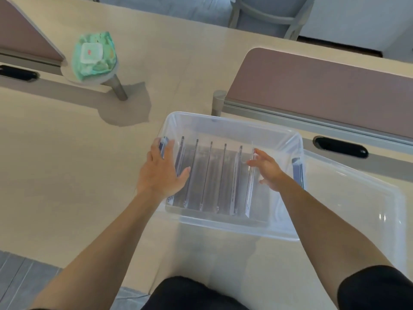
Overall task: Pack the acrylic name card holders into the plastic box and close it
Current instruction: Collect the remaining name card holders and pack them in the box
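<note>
wipes [93, 55]: a green pack on a small round stand at far left, well apart from the work.
desk [67, 164]: pale top carrying the box; pink dividers stand at the far side.
left hand [162, 170]: palm down over the box's left wall, fingers [164, 145] loosely spread and draped on the left handle; gripping nothing that shows.
box [223, 223]: clear plastic, open, on the desk in front of the person, long axis running left to right, between both forearms.
holders [214, 175]: six or so clear acrylic sheets standing on edge in a row inside the box, each with its long axis pointing away from the person, stacked side by side from left wall toward the right.
right hand [268, 171]: inside the box, fingers open and lightly touching the top edge of the rightmost holder; whether they pinch it I cannot tell.
lid [357, 198]: clear, lying flat on the desk, touching the box's right side, partly under its rim.
key relation: the lid lies to the right of both hands, nearer the right hand; closing likely means that hand reaching right.
</note>
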